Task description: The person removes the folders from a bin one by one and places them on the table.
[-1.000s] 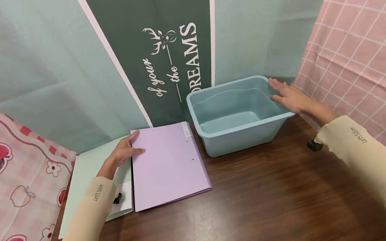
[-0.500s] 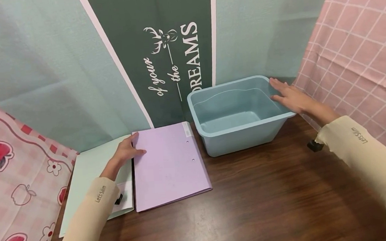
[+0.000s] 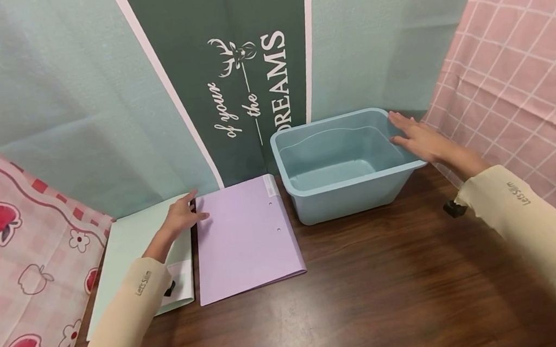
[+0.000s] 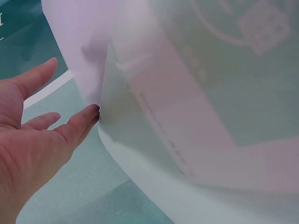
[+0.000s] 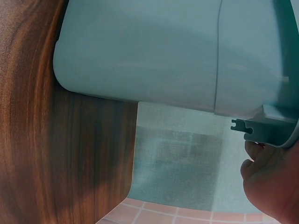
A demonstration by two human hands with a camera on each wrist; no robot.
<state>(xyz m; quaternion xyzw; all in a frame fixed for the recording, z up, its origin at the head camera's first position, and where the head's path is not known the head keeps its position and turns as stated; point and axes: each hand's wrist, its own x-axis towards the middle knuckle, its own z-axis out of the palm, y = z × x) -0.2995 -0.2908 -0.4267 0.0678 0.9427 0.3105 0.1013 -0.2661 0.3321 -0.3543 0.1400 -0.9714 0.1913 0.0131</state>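
The purple folder (image 3: pixel 244 241) lies on the brown table, with two small holes and a label strip on its right side. My left hand (image 3: pixel 180 216) is at its upper left edge, fingers extended and spread. In the left wrist view the fingertips (image 4: pixel 95 108) meet the seam between purple and pale green sheets. A pale green folder (image 3: pixel 127 256) lies beneath that forearm. My right hand (image 3: pixel 422 140) holds the right end of a blue plastic tub (image 3: pixel 349 203), thumb toward the inside. Some fingertips (image 5: pixel 254 149) tuck below the tub's rim in the right wrist view.
A green curtain (image 3: pixel 226 14) with white lettering hangs behind the tub and folders. Pink checked cloth (image 3: pixel 519 67) closes the right side, apple-patterned cloth (image 3: pixel 16 270) the left. The brown tabletop (image 3: pixel 366 297) extends in front.
The purple folder's left edge has shifted slightly right, and the gap beside the green folder has widened. My left hand has moved a little right. The right hand and tub stay in place.
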